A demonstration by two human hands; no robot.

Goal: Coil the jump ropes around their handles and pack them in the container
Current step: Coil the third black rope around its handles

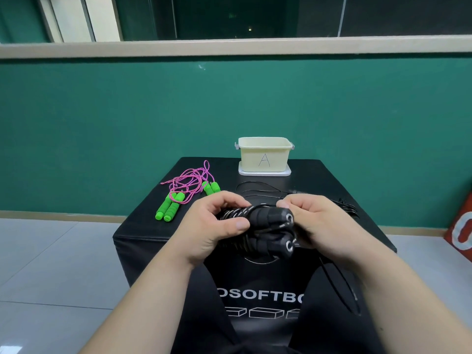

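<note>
Before a green wall, a black padded tabletop. Above it the left hand grips a black jump rope, cord coiled around its paired handles; the right hand pinches the loose cord. Pink ropes with green handles lie left; the cream container marked A stands behind, its inside hidden

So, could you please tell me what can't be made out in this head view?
In the head view:
- Inside of the cream plastic container marked A: its front wall hides the contents.
- Coil on the black foam-handled jump rope: the left hand and right hand cover it.
- Loose black cord: lost against the black padded box.
- Orange object: cut off by the right edge.
</note>
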